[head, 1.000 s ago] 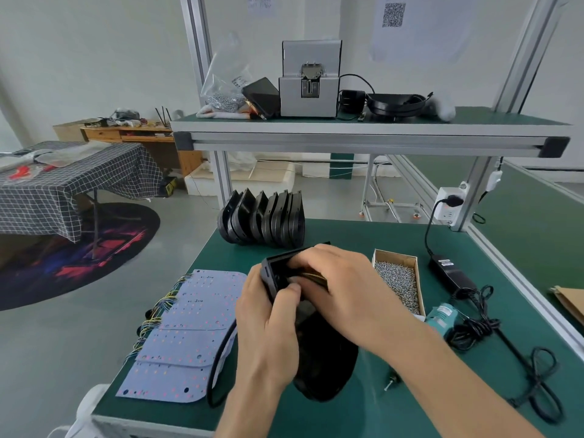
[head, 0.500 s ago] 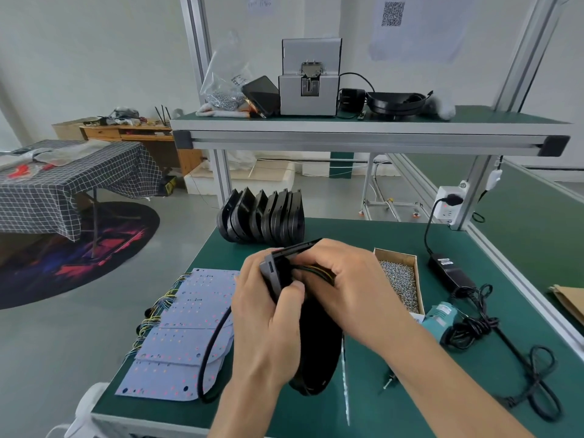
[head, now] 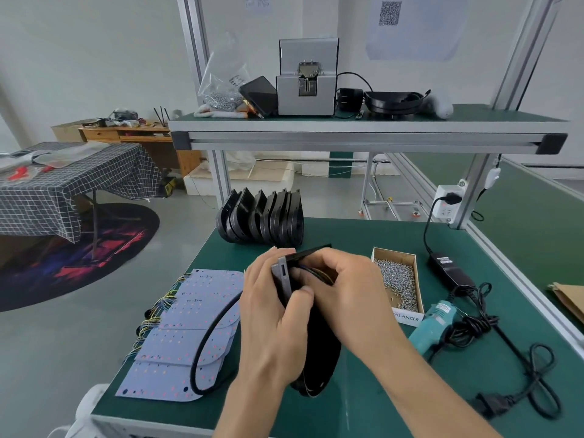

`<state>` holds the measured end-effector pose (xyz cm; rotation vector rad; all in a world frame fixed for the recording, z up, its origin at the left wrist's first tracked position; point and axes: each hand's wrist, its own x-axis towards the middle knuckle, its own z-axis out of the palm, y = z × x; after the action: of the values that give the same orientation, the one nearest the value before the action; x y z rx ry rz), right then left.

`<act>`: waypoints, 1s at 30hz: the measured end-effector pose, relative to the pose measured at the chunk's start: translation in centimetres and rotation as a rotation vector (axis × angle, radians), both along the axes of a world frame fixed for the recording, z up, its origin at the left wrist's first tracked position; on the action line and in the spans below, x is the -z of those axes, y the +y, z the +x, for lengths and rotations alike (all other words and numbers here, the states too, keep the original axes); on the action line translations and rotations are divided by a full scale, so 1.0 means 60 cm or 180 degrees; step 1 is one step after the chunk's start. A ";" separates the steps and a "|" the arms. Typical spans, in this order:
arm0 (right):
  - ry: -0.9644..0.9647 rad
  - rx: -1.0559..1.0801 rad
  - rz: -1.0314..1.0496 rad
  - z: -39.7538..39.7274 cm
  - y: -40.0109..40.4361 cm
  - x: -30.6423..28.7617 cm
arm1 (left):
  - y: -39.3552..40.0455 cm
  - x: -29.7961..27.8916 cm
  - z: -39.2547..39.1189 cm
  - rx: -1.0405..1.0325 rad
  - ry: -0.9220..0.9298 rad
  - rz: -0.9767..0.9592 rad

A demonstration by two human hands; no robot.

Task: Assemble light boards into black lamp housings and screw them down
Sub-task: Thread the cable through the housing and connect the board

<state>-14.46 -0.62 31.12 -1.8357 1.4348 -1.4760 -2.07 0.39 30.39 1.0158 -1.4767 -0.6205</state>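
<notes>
Both hands held one black lamp housing point(head: 319, 349) on edge over the green bench point(head: 363, 403) — the left hand point(head: 275, 314) curled round its near rim, thumb pressed on the edge, the right hand point(head: 341, 289) with fingers bent into its open face. A black cable point(head: 208, 336) looped over the light boards point(head: 186, 336) at left; spare housings point(head: 262, 218) stood behind.

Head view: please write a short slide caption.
Both hands, left and right, hold a black housing upright over the bench.
</notes>
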 end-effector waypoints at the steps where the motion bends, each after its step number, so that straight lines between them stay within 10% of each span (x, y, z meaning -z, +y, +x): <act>1: -0.0069 -0.0220 0.0142 -0.004 0.001 0.000 | -0.001 0.002 0.002 -0.0005 0.0060 -0.0006; 15: 0.1025 -0.0624 0.0317 -0.032 0.022 0.004 | -0.006 0.029 -0.016 0.0253 0.0146 0.0057; 22: 0.0494 0.0495 -0.0506 -0.074 0.031 -0.006 | -0.013 0.033 0.000 0.0446 0.0984 0.0500; 26: -0.0219 -0.0417 0.1400 -0.097 0.017 -0.010 | -0.016 0.032 0.001 0.0582 0.1176 0.0632; 30: -0.1223 -0.0849 0.1425 -0.100 0.011 0.004 | -0.025 0.031 -0.002 0.0953 0.1355 0.0788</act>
<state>-20.47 0.04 30.88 -1.3246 1.1615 -1.1761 -2.17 -1.10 28.54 0.7864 -1.1963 -1.1813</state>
